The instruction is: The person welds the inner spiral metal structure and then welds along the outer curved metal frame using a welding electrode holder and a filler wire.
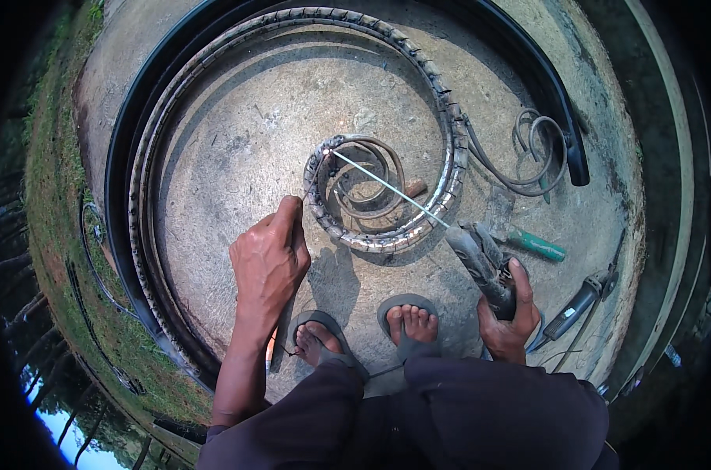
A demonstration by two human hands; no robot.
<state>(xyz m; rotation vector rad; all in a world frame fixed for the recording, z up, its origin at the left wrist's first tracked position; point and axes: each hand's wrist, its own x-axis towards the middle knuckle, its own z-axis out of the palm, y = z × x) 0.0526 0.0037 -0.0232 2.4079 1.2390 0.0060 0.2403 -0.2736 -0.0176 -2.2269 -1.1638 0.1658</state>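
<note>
My right hand (510,317) is wrapped around a dark, worn welding electrode holder (481,266). A thin pale welding rod (390,188) runs from it toward the upper left. The rod's tip meets a bright spot on the small inner loop of a notched metal spiral (394,243) lying on the concrete. Just left of that loop, my left hand (271,254) is closed, thumb and forefinger pinched close to the metal. A thin dark bar shows below this hand, but what the fingers hold is hidden. Smooth bent rod rings (394,157) lie inside the loop.
A wide black curved strip (124,157) surrounds the spiral. To the right lie a green-handled tool (537,244), an angle grinder (578,307) and a looped grey cable (555,160). My sandalled feet (410,321) stand close to the spiral. Grass (65,258) borders the concrete at left.
</note>
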